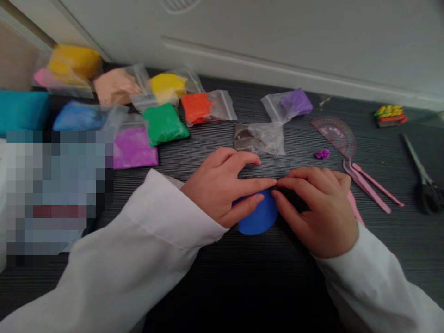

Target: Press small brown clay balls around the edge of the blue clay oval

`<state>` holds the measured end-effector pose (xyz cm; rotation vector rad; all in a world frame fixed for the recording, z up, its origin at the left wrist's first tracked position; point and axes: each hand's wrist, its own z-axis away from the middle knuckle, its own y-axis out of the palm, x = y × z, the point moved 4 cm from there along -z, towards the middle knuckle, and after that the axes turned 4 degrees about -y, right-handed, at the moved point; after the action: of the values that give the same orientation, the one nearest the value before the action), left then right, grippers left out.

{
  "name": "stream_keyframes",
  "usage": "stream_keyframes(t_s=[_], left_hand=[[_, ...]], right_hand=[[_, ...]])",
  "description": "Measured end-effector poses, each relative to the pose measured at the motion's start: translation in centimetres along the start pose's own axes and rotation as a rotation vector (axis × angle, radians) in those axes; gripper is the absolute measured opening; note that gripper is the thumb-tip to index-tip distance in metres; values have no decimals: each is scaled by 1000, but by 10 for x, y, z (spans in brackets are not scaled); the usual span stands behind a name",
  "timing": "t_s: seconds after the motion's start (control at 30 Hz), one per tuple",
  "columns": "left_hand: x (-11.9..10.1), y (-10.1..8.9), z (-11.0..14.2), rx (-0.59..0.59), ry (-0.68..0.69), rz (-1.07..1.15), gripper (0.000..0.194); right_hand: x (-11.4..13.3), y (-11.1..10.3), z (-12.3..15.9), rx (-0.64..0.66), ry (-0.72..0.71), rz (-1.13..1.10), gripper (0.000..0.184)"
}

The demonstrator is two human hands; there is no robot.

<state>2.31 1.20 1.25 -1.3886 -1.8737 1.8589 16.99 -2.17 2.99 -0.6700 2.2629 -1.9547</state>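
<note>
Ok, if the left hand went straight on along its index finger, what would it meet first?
Most likely the right hand, whose fingertips sit at the index fingertip of the left hand, by the flat, rounded blue piece; whether they touch is unclear.

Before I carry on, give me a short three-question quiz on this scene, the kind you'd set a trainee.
1. What does the left hand partly cover?
a) the scissors
b) the blue disc
c) the orange packet
2. True or false: the green packet lies farther left than the protractor.
3. Fill in the colour: the small crumpled lump between the right hand and the protractor is ____.

Key: 1 b; 2 true; 3 purple.
</note>
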Motion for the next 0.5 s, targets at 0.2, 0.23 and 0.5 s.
stream_keyframes(t_s=[0.2,0.23,0.5], left_hand=[[0,1,1,0,-30,17,33],[0,0,1,8,-18,21,34],[7,-13,-1,-54,-86,162,32]], right_hand=[[-4,-7,0,-41,9,0,15],[-7,-10,1,-58,21,11,14],[-37,-31,11,-39,61,20,16]])
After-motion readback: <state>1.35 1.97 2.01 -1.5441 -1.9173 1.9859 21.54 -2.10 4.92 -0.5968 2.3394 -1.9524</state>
